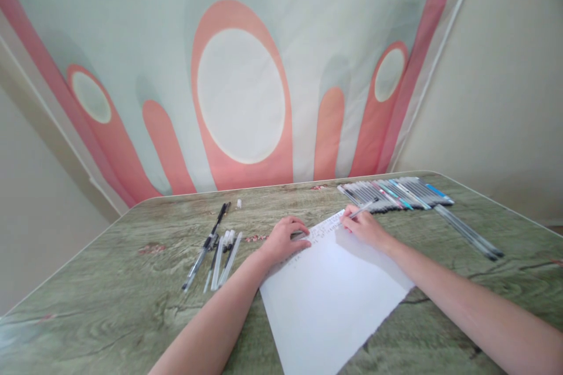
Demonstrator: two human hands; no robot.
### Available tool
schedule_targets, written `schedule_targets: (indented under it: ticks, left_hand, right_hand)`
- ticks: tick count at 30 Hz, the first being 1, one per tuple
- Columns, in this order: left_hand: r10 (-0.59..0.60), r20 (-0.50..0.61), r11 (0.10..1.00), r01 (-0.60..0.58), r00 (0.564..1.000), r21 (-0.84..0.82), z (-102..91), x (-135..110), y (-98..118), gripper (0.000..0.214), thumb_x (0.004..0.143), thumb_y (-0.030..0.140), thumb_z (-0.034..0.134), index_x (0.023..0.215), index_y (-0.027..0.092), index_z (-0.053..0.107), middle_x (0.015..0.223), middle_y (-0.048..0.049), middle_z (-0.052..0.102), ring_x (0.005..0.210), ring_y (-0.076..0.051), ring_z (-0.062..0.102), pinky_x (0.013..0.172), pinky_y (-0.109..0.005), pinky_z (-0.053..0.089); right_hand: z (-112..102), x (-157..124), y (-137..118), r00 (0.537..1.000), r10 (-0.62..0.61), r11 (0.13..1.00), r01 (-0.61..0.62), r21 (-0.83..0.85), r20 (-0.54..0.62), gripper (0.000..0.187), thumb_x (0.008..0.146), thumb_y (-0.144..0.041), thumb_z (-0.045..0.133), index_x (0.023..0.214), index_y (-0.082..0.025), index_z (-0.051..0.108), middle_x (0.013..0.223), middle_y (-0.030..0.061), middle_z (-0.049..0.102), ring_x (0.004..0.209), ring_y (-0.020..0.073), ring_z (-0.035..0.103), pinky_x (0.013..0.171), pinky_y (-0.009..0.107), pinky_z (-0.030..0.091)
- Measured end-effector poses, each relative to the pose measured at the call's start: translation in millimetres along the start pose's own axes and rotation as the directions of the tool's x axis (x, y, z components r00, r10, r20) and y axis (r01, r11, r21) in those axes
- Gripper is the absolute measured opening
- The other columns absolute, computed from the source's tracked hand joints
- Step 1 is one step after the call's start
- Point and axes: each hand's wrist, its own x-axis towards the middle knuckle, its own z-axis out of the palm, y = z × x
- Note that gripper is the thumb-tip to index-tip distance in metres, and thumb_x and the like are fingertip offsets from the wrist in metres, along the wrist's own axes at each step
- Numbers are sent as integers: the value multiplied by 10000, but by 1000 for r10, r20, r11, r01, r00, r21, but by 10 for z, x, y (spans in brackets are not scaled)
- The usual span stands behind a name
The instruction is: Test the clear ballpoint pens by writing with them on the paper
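Observation:
A large white sheet of paper (325,304) lies at a slant on the table, with lines of dark handwriting along its far edge. My right hand (361,227) rests on the far right part of the sheet, its fingers closed round a pen (364,208) whose back end points up to the right. The writing tip is hidden by my fingers. On the upper left edge of the paper lies my left hand (285,240), thumb and fingers apart, with nothing between them.
A wood-patterned table (109,287) carries everything. Many pens (387,194) lie side by side at the back right, with a few longer pens (468,231) beside them. Left of the paper are several loose pens and pen parts (224,258). A small white piece (238,203) lies behind them.

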Motion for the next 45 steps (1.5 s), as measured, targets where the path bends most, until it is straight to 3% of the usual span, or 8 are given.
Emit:
schedule_targets:
  ticks: [4,14,34,40,45]
  left_hand:
    - [-4,7,1000,4,1000,9,3,-3,-3,244,671,366,641,868,221,642,1021,-46,547,963,-186,500,893,-300,360]
    - [-23,16,1000,23,1000,18,-1,1,-5,250,667,368,640,871,224,646,1016,-45,547,960,-188,505,897,-300,363]
    - [-22,6,999,22,1000,24,5,-7,2,246,668,366,640,868,223,646,1017,-45,552,960,-185,508,899,-300,366]
    - [-26,20,999,25,999,34,4,2,-17,266,671,376,634,893,230,654,1029,-47,554,973,-192,506,902,-307,366]
    - [8,44,998,-11,999,64,1,-16,12,307,694,379,614,968,247,650,1064,-48,577,1001,-201,507,916,-322,357]
  right_hand:
    - [-13,-12,-29,999,-52,996,53,-66,14,122,716,-254,469,611,-195,447,502,-48,471,493,110,436,497,239,314]
    - [13,-27,-11,994,-105,994,106,-34,29,113,714,-231,465,611,-196,434,539,-46,437,521,106,412,508,236,310]
    - [5,-3,31,994,-102,992,105,-64,40,94,695,-197,458,606,-197,427,542,-48,440,533,109,423,519,233,318]
    - [6,15,63,999,-39,998,39,-40,-20,132,725,-276,463,622,-197,439,519,-46,459,504,110,433,498,233,326]
    - [-3,-3,46,999,29,997,-26,71,-44,216,746,-404,486,765,-190,502,571,-32,518,510,116,461,493,236,352]
